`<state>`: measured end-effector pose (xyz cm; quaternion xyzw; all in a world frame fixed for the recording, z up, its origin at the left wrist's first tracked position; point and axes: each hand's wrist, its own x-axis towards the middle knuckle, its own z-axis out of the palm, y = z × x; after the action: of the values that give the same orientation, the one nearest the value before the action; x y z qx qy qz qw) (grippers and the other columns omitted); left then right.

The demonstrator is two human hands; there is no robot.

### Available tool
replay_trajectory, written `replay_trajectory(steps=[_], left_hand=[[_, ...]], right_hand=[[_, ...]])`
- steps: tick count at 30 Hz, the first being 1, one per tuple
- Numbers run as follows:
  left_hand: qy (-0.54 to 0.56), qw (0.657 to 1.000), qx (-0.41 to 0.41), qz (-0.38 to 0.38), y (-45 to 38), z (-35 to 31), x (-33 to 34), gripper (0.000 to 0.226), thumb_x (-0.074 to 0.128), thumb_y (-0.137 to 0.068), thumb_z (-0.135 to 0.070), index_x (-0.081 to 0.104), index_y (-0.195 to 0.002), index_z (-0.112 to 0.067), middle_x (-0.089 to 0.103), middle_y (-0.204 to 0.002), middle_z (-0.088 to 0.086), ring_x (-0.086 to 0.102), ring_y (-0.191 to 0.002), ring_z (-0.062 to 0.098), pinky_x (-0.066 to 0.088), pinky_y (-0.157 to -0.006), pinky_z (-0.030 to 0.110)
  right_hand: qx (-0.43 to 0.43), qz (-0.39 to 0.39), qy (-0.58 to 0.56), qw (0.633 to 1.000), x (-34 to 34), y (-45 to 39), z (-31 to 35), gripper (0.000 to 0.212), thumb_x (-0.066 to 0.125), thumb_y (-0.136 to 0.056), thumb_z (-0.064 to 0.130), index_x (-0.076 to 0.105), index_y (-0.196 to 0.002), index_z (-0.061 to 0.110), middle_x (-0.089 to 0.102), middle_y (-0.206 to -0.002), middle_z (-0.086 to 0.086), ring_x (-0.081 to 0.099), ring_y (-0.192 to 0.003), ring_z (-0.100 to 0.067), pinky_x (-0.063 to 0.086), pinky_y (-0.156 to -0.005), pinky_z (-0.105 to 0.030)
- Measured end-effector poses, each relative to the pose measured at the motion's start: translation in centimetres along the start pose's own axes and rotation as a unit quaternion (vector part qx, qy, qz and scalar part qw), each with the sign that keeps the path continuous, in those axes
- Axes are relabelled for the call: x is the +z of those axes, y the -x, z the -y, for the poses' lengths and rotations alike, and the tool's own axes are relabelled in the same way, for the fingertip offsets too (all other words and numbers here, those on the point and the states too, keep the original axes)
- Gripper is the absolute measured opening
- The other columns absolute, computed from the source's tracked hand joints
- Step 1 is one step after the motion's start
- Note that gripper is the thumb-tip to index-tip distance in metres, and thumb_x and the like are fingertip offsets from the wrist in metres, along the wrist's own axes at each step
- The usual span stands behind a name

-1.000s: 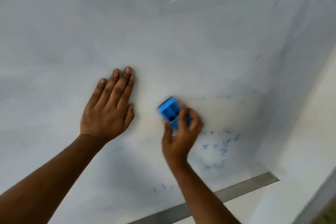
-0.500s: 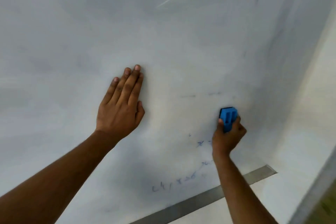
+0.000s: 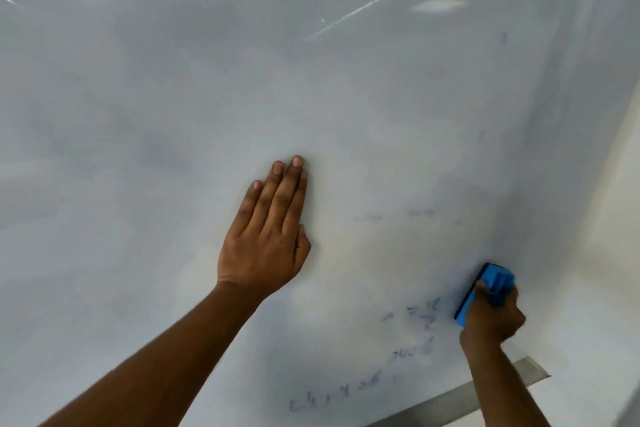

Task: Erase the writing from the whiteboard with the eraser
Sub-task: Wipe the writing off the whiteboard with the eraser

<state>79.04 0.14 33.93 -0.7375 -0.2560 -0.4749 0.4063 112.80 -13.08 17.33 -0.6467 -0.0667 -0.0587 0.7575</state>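
A large whiteboard point(image 3: 207, 80) fills the view. My left hand point(image 3: 266, 236) lies flat on it near the centre, fingers straight and together. My right hand point(image 3: 491, 317) grips a blue eraser point(image 3: 491, 282) with a dark felt edge, held against the board at the lower right. Faint blue writing point(image 3: 420, 315) shows just left of the eraser, and more smeared blue writing point(image 3: 339, 392) runs along the bottom. Thin faint marks point(image 3: 391, 216) lie higher up, right of my left hand.
A grey metal strip point(image 3: 450, 406) runs along the board's bottom edge. A pale wall point(image 3: 609, 253) meets the board on the right. Ceiling lights reflect in the glossy upper board.
My right hand has carried the eraser from beside my left hand to the right and down, wiping away part of the blue writing. My left hand has stayed flat on the board.
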Motion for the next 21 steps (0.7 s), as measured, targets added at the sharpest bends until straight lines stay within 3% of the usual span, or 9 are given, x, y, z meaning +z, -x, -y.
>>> replay_trajectory(steps=[3,7,9,11,14,16,18,20,21], left_hand=[[-0.005,1.0,0.003,-0.007,0.2,-0.2,0.1,0.076,0.041,-0.102,-0.026,0.021,-0.171,-0.001,0.012,-0.181,0.012,0.013,-0.168,0.028,0.009,-0.138,0.044],[-0.004,1.0,0.004,-0.006,-0.1,-0.1,0.0,0.077,0.046,-0.101,-0.025,0.023,-0.171,-0.002,0.015,-0.181,0.012,0.017,-0.168,0.028,0.011,-0.138,0.044],[0.005,1.0,0.01,-0.003,-0.1,-0.1,0.0,0.077,0.047,-0.102,-0.026,0.023,-0.171,-0.002,0.015,-0.181,0.012,0.017,-0.168,0.028,0.011,-0.138,0.044],[0.01,1.0,0.012,0.0,0.1,0.0,-0.1,0.076,0.047,-0.103,-0.026,0.023,-0.171,-0.003,0.016,-0.181,0.011,0.017,-0.168,0.028,0.011,-0.138,0.043],[0.009,1.0,0.009,0.002,0.0,0.1,0.0,0.077,0.047,-0.101,-0.025,0.023,-0.171,-0.003,0.016,-0.181,0.011,0.016,-0.168,0.027,0.01,-0.138,0.043],[0.004,1.0,0.007,0.004,0.1,0.0,0.0,0.079,0.047,-0.099,-0.025,0.023,-0.171,-0.003,0.016,-0.181,0.011,0.016,-0.168,0.027,0.009,-0.138,0.043],[0.0,1.0,0.006,0.002,0.1,-0.2,0.0,0.079,0.047,-0.099,-0.024,0.024,-0.171,-0.003,0.018,-0.181,0.012,0.017,-0.168,0.028,0.009,-0.138,0.043],[0.001,1.0,0.006,-0.001,0.1,-0.2,0.0,0.078,0.046,-0.099,-0.024,0.025,-0.17,-0.003,0.019,-0.18,0.012,0.017,-0.168,0.028,0.009,-0.138,0.043],[0.003,1.0,0.006,-0.002,0.0,-0.2,0.0,0.077,0.046,-0.099,-0.024,0.025,-0.17,-0.003,0.019,-0.18,0.012,0.018,-0.168,0.028,0.01,-0.138,0.043]], right_hand=[[-0.086,0.0,0.03,0.996,1.7,6.8,-0.4,0.065,0.072,-0.086,0.032,0.054,-0.141,0.003,0.049,-0.122,-0.031,0.055,-0.112,-0.044,0.05,-0.099,-0.046],[-0.192,0.172,0.008,0.966,2.8,20.3,-2.0,0.081,0.062,-0.085,0.064,0.061,-0.137,0.002,0.047,-0.122,-0.008,0.054,-0.109,-0.019,0.043,-0.101,-0.02],[-0.222,0.232,0.031,0.947,2.3,20.7,-2.3,0.08,0.06,-0.085,0.067,0.063,-0.136,0.005,0.046,-0.122,-0.003,0.054,-0.107,-0.017,0.04,-0.103,-0.013],[-0.235,0.187,0.034,0.953,2.0,17.0,-1.6,0.082,0.06,-0.088,0.066,0.062,-0.135,-0.001,0.047,-0.12,-0.011,0.055,-0.103,-0.024,0.037,-0.102,-0.007],[-0.181,0.071,0.039,0.98,1.5,9.2,0.6,0.079,0.076,-0.08,0.039,0.053,-0.137,-0.012,0.047,-0.118,-0.039,0.058,-0.104,-0.052,0.044,-0.102,-0.019],[-0.144,0.051,0.053,0.987,0.9,6.5,2.2,0.102,0.062,-0.07,0.061,0.05,-0.141,-0.011,0.047,-0.117,-0.047,0.055,-0.106,-0.056,0.048,-0.1,-0.047],[-0.144,0.058,0.052,0.987,0.5,6.7,2.5,0.131,0.048,-0.062,0.093,0.05,-0.141,-0.011,0.051,-0.112,-0.048,0.057,-0.102,-0.053,0.05,-0.093,-0.059],[-0.156,0.065,0.016,0.986,1.3,10.1,1.9,0.135,0.039,-0.067,0.099,0.053,-0.135,-0.017,0.052,-0.109,-0.048,0.06,-0.097,-0.053,0.052,-0.093,-0.053],[-0.16,0.081,-0.008,0.984,1.9,13.0,1.2,0.129,0.042,-0.073,0.095,0.053,-0.133,-0.019,0.051,-0.111,-0.046,0.059,-0.098,-0.05,0.052,-0.099,-0.04]])
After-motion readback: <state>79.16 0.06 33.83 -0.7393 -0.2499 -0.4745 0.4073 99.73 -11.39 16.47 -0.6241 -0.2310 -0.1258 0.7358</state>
